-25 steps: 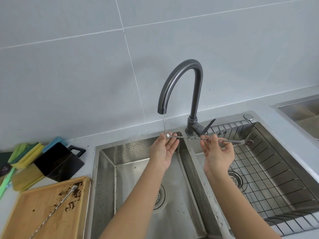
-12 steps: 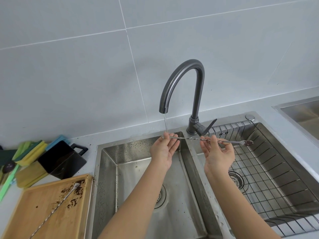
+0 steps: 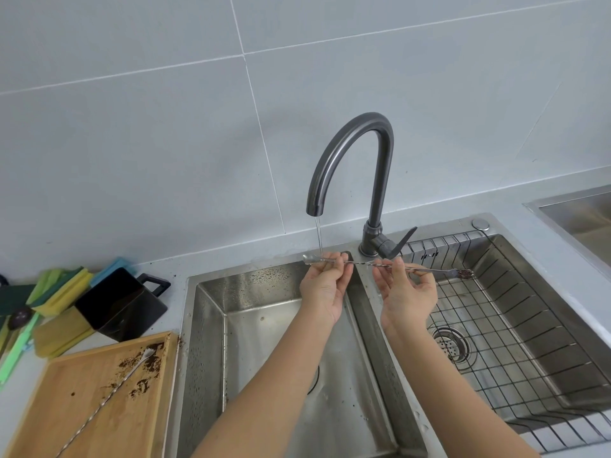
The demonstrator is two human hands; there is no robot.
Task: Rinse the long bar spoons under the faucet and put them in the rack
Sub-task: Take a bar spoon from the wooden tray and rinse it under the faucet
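Note:
A long twisted bar spoon (image 3: 367,263) lies level between both hands under the dark faucet (image 3: 350,153). My left hand (image 3: 325,285) pinches it near its bowl end, where a thin stream of water hits. My right hand (image 3: 408,292) pinches the shaft further right; the fork end, dirty with brown bits, sticks out over the wire rack (image 3: 515,332) in the right basin. A second bar spoon (image 3: 109,391) lies on the wooden board (image 3: 82,411) among brown crumbs.
The left sink basin (image 3: 264,325) is below my hands. A black cup (image 3: 119,304) and coloured sponges (image 3: 53,292) sit on the counter at left. Another metal basin (image 3: 582,216) is at the far right. The faucet lever (image 3: 401,241) points right.
The spoon has slid left, so its bowl end now sticks out past my left hand under the water stream. Both hands stay in about the same place.

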